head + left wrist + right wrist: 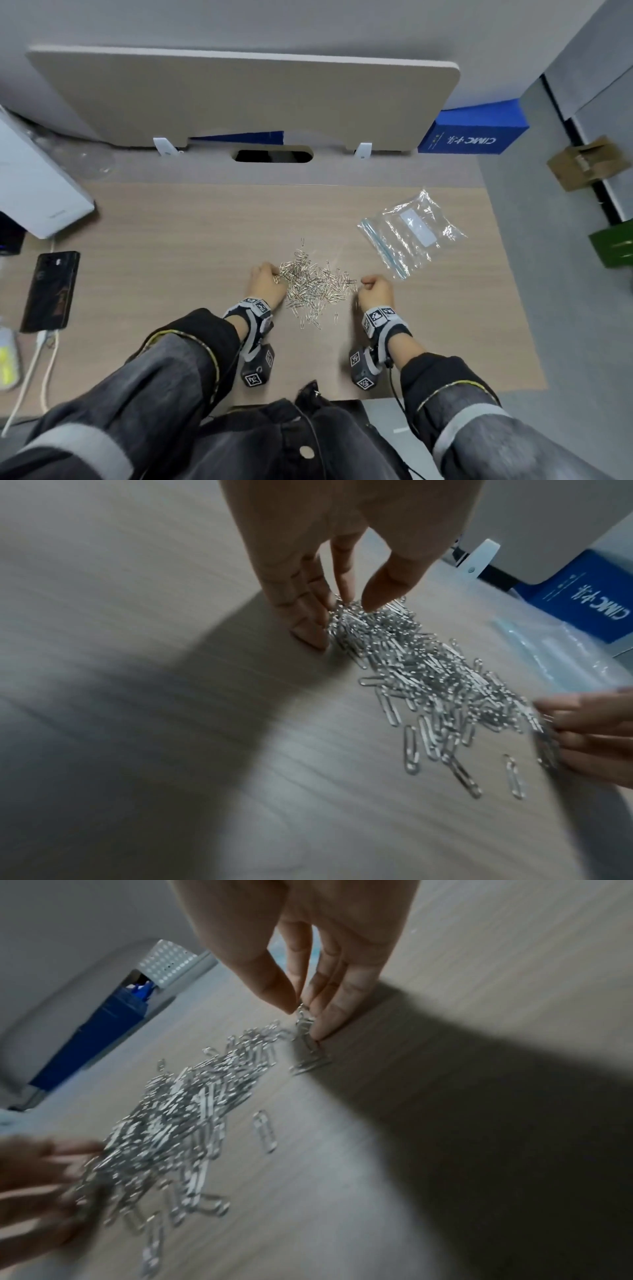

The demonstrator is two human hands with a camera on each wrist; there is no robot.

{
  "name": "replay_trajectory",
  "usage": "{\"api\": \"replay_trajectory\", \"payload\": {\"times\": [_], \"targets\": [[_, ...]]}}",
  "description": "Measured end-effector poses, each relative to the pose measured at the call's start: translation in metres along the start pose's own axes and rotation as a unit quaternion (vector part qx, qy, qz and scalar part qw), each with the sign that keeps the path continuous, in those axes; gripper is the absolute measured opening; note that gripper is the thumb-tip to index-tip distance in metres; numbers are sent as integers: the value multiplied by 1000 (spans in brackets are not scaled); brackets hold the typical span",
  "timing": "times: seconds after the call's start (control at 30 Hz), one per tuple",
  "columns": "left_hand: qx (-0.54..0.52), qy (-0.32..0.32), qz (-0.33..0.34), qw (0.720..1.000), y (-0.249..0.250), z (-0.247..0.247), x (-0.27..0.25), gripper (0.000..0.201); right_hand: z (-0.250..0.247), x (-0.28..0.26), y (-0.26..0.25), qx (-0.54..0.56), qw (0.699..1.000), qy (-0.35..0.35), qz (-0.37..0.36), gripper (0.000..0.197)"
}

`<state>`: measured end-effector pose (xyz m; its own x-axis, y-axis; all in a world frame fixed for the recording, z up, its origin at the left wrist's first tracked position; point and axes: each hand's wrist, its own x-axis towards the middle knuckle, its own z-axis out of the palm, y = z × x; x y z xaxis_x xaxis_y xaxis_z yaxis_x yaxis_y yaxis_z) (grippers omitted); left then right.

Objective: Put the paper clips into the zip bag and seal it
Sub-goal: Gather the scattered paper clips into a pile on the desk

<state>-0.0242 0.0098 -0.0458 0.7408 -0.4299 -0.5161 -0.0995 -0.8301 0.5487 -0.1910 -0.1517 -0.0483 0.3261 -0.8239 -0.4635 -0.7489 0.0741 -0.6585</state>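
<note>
- Paper clips (317,286): small, silver, bare wire, heaped loose at mid counter (171,240), a few strays lying singly toward the near edge.
- Zip bag (411,229): clear, crinkled, flat on the counter, white label patch, blue zip strip along one side; well apart from the heap, to its far right.
- Left hand (268,282): grip curled around clips at the heap's left edge, fingertips (310,635) down on the counter.
- Right hand (376,291): grip pinching a few clips between thumb and fingers (329,1020) at the heap's right edge.
- Black phone (51,291): far left.
</note>
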Motion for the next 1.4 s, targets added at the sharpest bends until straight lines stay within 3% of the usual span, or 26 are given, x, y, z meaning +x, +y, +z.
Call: {"api": "replay_trajectory", "payload": {"times": [0.1,0.17,0.27,0.37,0.53,0.63,0.7,0.77,0.8,0.87,0.9,1.0,1.1,1.17,1.27,1.4], "targets": [[-39,-26,26,999,10,0,-4,22,16,-4,-12,30,998,-50,-31,29],[-38,-24,25,999,8,-10,-2,13,11,-2,-14,69,994,-84,-9,27],[6,2,-7,1000,-5,-29,1,10,-9,9,1,85,995,-29,45,31],[33,-15,-38,999,-10,-31,0,11,-18,12,17,23,997,10,75,25],[-100,-156,-52,981,13,3,-17,19,14,-8,6,55,991,-87,81,24],[-113,-162,-69,978,15,6,-15,19,14,-17,-10,107,981,-140,80,26],[-59,-174,-68,981,18,-2,-16,21,2,-16,-14,123,978,-151,73,27],[42,-252,-55,965,25,-13,-25,18,-11,-14,-11,71,985,-150,44,35],[88,-314,-47,944,28,-17,-30,21,-14,-14,-9,13,986,-164,18,38],[133,-419,-29,898,34,-19,-41,27,-15,-21,-10,-129,960,-246,-38,37],[136,-439,-17,888,35,-16,-44,30,-11,-25,-12,-189,935,-294,-60,37],[116,-381,15,917,36,2,-41,33,5,-33,-22,-260,894,-352,-97,38],[63,-270,40,960,38,8,-27,28,18,-27,-29,-220,915,-320,-106,38],[50,-222,43,973,39,1,-19,24,18,-22,-32,-157,937,-293,-104,38],[39,-218,19,975,36,-12,-13,34,11,-24,-38,-138,932,-324,-92,42],[68,-274,-17,959,31,-20,-15,38,16,-41,-32,-192,862,-468,-37,45]]}}
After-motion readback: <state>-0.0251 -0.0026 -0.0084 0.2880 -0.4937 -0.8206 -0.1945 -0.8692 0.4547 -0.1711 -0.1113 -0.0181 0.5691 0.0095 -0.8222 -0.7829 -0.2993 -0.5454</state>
